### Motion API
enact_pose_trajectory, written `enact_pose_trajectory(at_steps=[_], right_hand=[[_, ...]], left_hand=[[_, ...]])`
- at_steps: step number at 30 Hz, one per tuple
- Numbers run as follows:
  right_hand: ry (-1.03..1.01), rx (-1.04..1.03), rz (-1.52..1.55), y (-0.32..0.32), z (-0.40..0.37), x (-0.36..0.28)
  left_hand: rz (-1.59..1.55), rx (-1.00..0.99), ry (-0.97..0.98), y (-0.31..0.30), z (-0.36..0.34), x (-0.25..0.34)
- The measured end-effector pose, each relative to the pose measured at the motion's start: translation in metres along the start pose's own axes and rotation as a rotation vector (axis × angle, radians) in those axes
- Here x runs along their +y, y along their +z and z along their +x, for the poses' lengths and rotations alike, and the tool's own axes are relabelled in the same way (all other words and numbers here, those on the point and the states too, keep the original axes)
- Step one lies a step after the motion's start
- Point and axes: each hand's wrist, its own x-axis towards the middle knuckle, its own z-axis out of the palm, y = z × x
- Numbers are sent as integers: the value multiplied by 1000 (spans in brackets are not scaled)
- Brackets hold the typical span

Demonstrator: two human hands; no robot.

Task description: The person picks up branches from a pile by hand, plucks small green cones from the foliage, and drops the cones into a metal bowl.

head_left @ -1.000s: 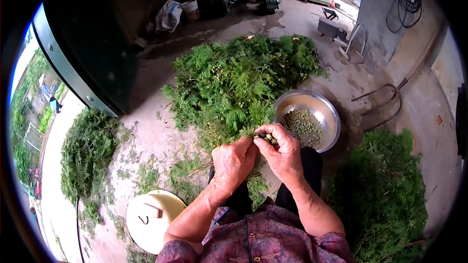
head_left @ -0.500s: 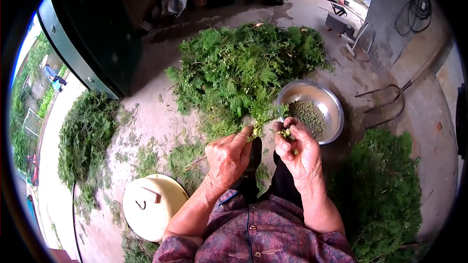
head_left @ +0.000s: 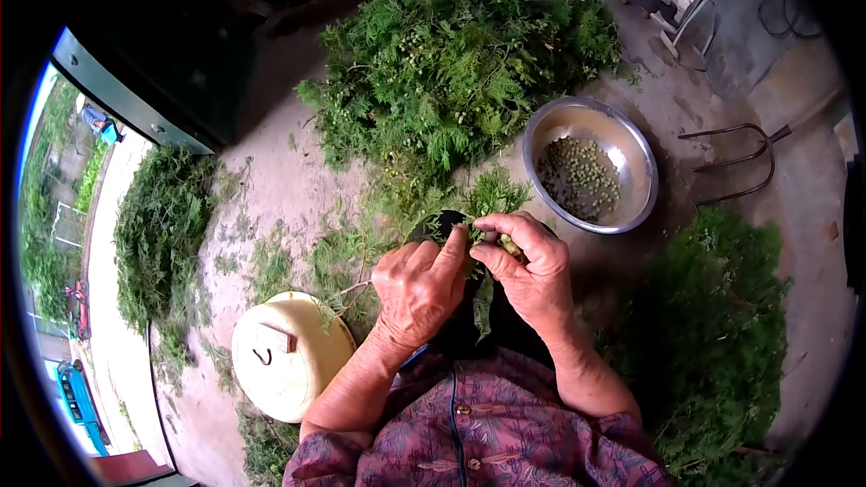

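My left hand (head_left: 418, 284) is closed on a green conifer sprig (head_left: 494, 191) in front of my knees. The fingertips of my right hand (head_left: 532, 266) pinch at the same sprig, close beside the left fingers. Several small green cones (head_left: 511, 247) are tucked in the curled fingers of my right hand. To the upper right stands a shiny metal bowl (head_left: 642, 167), partly filled with loose green cones (head_left: 582, 179). Beyond my hands lies a large heap of conifer branches (head_left: 460, 72).
A cream-coloured upturned tub (head_left: 271, 379) sits at my left. More greenery lies in a left pile (head_left: 162, 234) and a right pile (head_left: 713, 334). A pronged fork (head_left: 767, 167) rests on the floor at the right. A dark green door (head_left: 135, 90) stands at the left.
My right hand has come over from near the bowl to meet my left hand at the sprig. The view has tilted downward, so the heap and bowl sit higher.
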Motion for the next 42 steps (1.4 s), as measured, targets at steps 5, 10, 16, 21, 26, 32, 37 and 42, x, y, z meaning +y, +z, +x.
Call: enact_pose_trajectory(at_steps=[5,10,16,21,26,32,37,42], right_hand=[[315,-52,154,-4,-3,5],[671,2,1193,-23,1,23],[650,61,1339,-20,0,22],[592,142,937,-14,-2,12],[756,39,835,-14,-1,25],[744,-147,937,-8,5,25],[811,-236,958,-8,1,30],[783,-301,948,-6,-3,31]], left_hand=[[-227,-5,-136,13,-4,0],[-671,-67,-609,10,-8,2],[-1009,-129,-926,-3,-3,-1],[-1063,-116,-923,-3,-6,-1],[-1190,-159,-971,-8,-10,-11],[-1300,-222,-1036,-13,-13,-14],[-1369,-278,-1091,-24,-3,-5],[-1350,-254,-1082,-17,-7,-6]])
